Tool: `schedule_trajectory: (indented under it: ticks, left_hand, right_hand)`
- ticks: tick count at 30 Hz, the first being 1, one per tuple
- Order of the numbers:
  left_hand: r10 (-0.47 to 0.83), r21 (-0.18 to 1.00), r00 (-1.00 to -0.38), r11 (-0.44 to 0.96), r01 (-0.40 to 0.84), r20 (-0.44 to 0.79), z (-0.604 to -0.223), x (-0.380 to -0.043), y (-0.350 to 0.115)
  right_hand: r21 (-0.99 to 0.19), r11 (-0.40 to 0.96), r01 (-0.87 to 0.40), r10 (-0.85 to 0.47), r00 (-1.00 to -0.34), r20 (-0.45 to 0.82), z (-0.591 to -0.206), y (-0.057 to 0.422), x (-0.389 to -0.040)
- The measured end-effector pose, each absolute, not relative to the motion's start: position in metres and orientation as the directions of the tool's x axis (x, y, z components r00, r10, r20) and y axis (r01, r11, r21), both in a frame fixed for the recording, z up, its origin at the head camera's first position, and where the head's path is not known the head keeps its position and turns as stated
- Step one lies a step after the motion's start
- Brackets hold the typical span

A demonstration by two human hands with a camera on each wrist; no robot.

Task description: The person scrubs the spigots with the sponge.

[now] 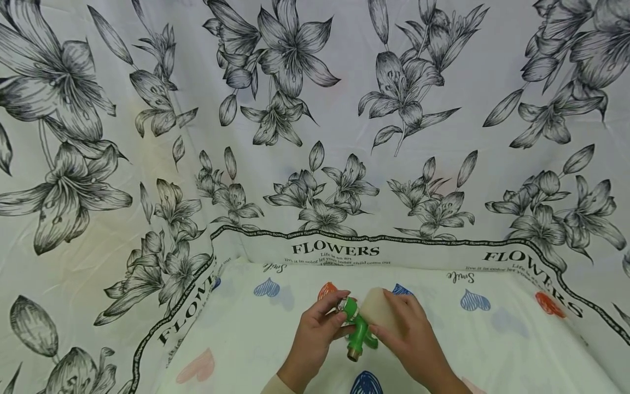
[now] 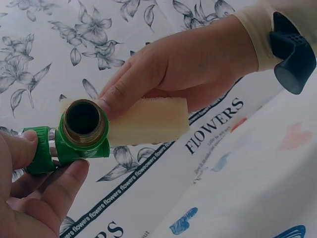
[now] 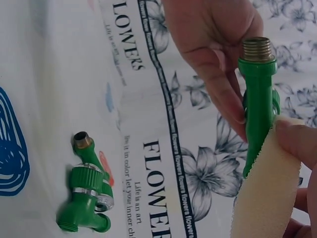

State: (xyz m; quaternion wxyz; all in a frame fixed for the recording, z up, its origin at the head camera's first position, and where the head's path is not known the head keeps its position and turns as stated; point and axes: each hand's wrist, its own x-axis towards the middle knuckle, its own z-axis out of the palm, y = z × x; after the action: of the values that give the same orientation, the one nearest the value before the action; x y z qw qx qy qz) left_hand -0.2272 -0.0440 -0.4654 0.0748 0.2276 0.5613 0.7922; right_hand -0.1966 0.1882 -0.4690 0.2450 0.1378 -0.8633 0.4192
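Observation:
My left hand (image 1: pixel 315 331) holds a green pipe fitting (image 1: pixel 360 334) by its ribbed collar, between thumb and fingers. A silver band circles the collar, and the brass threaded end (image 2: pixel 83 125) is open and faces the left wrist camera. My right hand (image 1: pixel 413 336) grips a cream block sponge (image 1: pixel 380 309) right beside the fitting. In the right wrist view, the edge of this sponge (image 3: pixel 265 193) overlaps the fitting's lower part (image 3: pixel 258 104), with the right thumb on top. A second green fitting (image 3: pixel 86 191) with a threaded end lies on the cloth below.
White cloth with coloured hearts (image 1: pixel 266 287) covers the work surface. Behind it and at the sides hangs a floral curtain (image 1: pixel 320 186) with a dark lettered border (image 1: pixel 394 238). A dark strap-like device (image 2: pixel 294 54) sits at the right wrist over a light sleeve (image 2: pixel 250 34).

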Motion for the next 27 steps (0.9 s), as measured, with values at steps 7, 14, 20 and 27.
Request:
schedule_trajectory:
  ticks: [7,14,20,27]
  left_hand:
    - [0.371,0.923,-0.887,-0.359,0.137,0.276,-0.469,-0.229,-0.044]
    - [0.320,0.936,-0.923,-0.338,0.100,0.214,-0.471,-0.230,-0.046]
    - [0.285,0.947,-0.938,-0.302,0.107,0.197,-0.477,-0.233,-0.049]
    - [0.272,0.952,-0.941,-0.282,0.122,0.201,-0.484,-0.236,-0.052]
  right_hand:
    - [-0.696,0.581,-0.422,-0.022,-0.863,0.504,-0.472,0.187,-0.196]
    - [-0.738,0.562,-0.374,-0.040,-0.903,0.427,-0.475,0.175,-0.189]
    - [-0.764,0.502,-0.405,-0.095,-0.904,0.417,-0.476,0.166,-0.183]
    - [-0.693,0.469,-0.547,-0.192,-0.830,0.524,-0.485,0.162,-0.183]
